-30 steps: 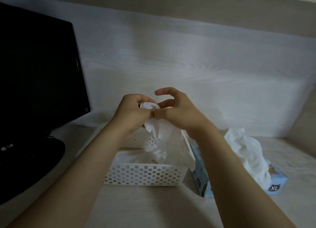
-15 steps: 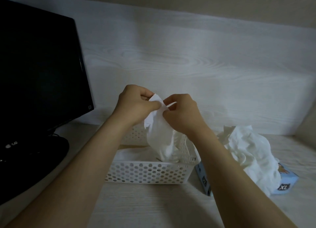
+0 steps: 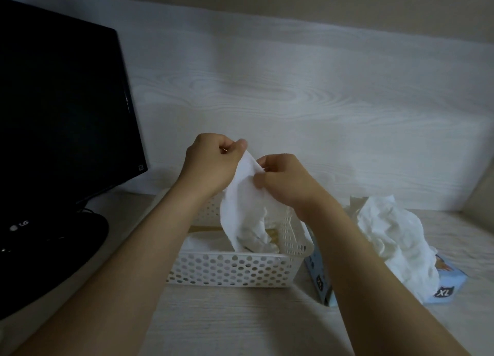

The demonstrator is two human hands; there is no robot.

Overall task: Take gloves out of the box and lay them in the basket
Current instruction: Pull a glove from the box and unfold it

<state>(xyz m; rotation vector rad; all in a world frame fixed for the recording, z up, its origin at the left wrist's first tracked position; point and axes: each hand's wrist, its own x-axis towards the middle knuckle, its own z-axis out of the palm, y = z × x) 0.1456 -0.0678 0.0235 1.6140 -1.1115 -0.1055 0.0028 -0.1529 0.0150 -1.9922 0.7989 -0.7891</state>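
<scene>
Both hands are raised over the white perforated basket [image 3: 230,269], pinching the top edge of one thin white glove [image 3: 246,203]: the left hand [image 3: 211,163] with curled fingers and thumb, the right hand [image 3: 286,176] likewise. The glove's lower end hangs into the basket. Just right stands the blue glove box [image 3: 443,289] marked XL, with crumpled gloves [image 3: 393,235] spilling out. A black monitor [image 3: 61,115] stands far left
</scene>
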